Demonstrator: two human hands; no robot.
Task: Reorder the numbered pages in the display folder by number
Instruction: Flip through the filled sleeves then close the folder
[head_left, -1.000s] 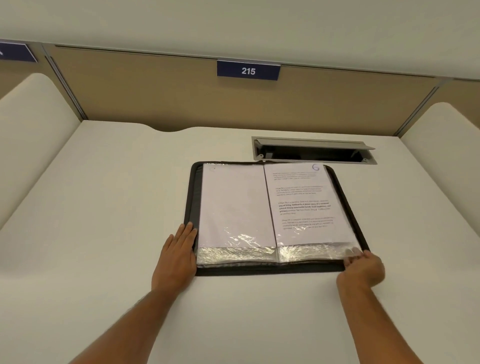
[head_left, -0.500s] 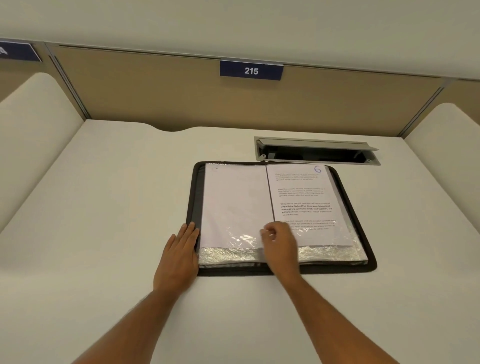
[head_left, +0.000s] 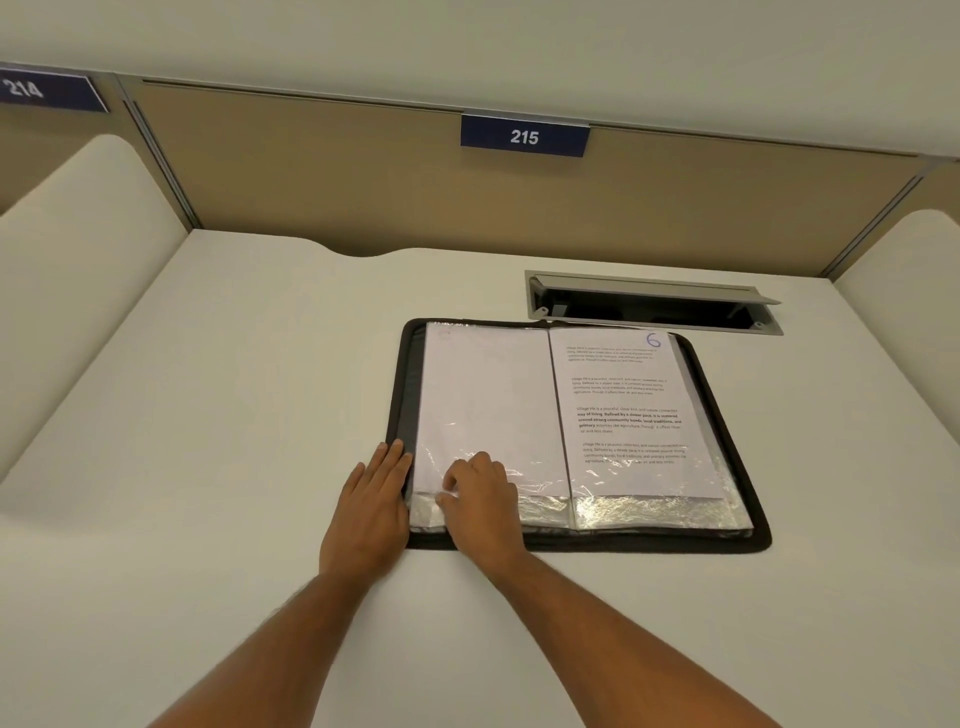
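I see the black-edged open display folder (head_left: 576, 431) lying flat on the white desk (head_left: 208, 415) | left hand (head_left: 366, 512) flat, fingers straight on its left border | right hand (head_left: 480, 501) fingers curled, pinching lower-left plastic sleeve (head_left: 488, 415) | page marked 6 (head_left: 631, 410) on right.

A black display folder (head_left: 737, 467) lies open near the desk's (head_left: 208, 415) back edge. Its right page (head_left: 631, 410) bears a handwritten 6. The left hand (head_left: 370, 512) rests flat at the folder's left border; the right hand (head_left: 480, 506) curls on the left sleeve's (head_left: 488, 405) lower corner.
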